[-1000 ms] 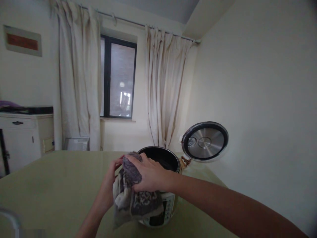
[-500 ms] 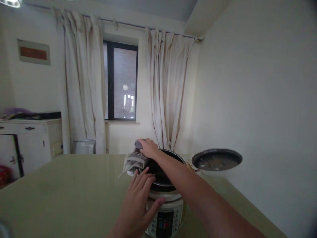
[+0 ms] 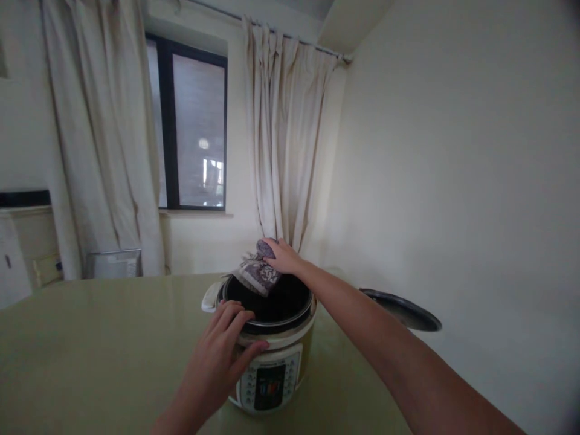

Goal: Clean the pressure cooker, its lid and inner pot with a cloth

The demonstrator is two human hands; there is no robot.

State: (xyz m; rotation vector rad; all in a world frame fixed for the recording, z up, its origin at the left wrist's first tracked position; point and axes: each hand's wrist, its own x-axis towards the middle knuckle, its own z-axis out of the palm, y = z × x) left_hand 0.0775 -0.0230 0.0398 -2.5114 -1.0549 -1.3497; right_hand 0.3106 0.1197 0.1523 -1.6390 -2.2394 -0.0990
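A white electric pressure cooker [image 3: 281, 338] stands on the table with its top uncovered, showing a dark inner pot [image 3: 247, 300]. My left hand [image 3: 222, 338] grips the cooker's near left rim, fingers over the edge and thumb on the outside front. At the far side, my right hand [image 3: 283, 257] is closed on a bunched grey and white patterned cloth [image 3: 260, 275]. Part of that cloth hangs over the pot's opening. The right forearm crosses the cooker's right side and hides some of it. A round dark lid [image 3: 403, 309] shows to the right, partly behind the forearm.
The green tabletop [image 3: 99, 344] spreads to the left of the cooker. A plain wall [image 3: 453, 151] rises on the right. Behind the table are pale curtains [image 3: 285, 133], a window [image 3: 199, 133] and a white cabinet [image 3: 20, 248].
My view has turned, and the cooker now sits further left in it. My right hand has moved the cloth from the far left rim across to the back of the opening. The left hand stays at the rim.
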